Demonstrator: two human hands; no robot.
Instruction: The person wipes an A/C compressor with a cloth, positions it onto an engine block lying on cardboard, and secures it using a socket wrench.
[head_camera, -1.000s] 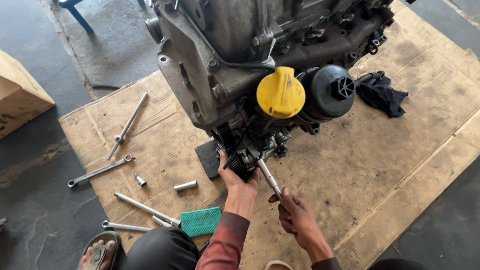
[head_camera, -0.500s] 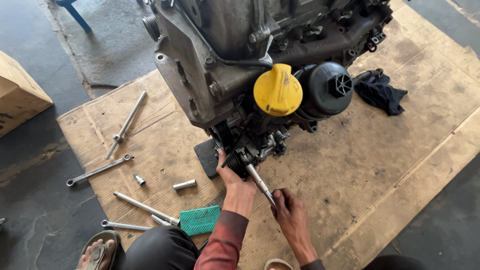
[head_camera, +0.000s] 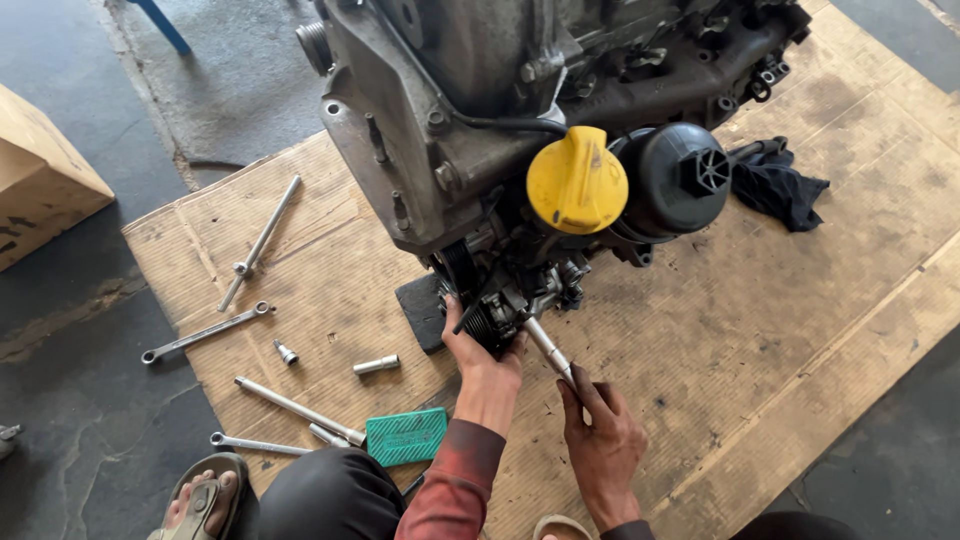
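Observation:
A greasy grey engine stands on a cardboard sheet, with a yellow filler cap and a black round filter housing facing me. My left hand grips a dark part low on the engine's near side. My right hand is closed on the lower end of a slim metal socket extension that runs up into that same spot.
On the cardboard to the left lie a long extension bar, two wrenches, a small socket, another bar and a green socket holder. A dark rag lies right. A cardboard box sits far left.
My right hand has slid slightly down and left along the metal extension and turned; the left hand stays on the engine part.

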